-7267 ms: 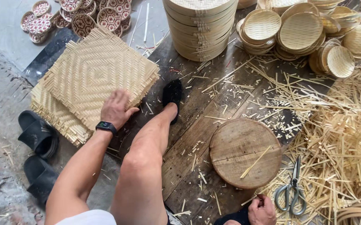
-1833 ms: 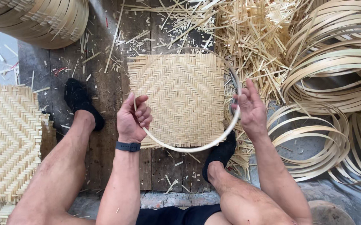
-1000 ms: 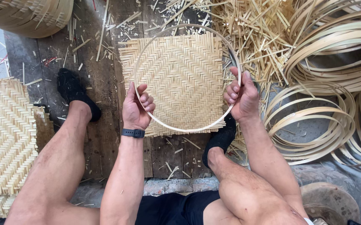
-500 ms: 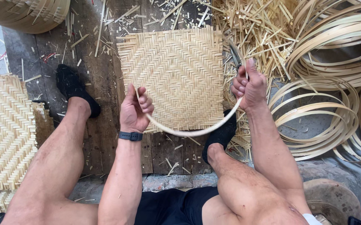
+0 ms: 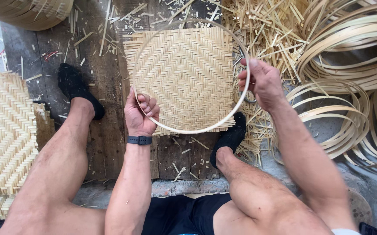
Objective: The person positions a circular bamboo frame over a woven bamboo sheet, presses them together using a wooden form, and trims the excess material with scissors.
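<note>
Head view shows both hands gripping a thin bamboo hoop [image 5: 188, 130] at frame centre, above a square woven bamboo mat [image 5: 184, 74]. Left hand [image 5: 140, 114] curls closed around the hoop's left side; right hand [image 5: 260, 82] pinches its right side.

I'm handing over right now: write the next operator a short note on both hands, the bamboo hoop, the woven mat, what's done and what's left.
Left hand: closed on the near-left arc of the thin bamboo hoop.
Right hand: gripping the hoop's right side.
The hoop is held over the square woven mat, which lies flat on the wooden boards between both feet.
Done: one mat laid out, hoop formed into a ring and positioned over it.
Left: the hoop is not fixed to the mat, and the mat corners stick out past the ring.
More woven mats are stacked at the left; spare bamboo strip coils at the right.
</note>
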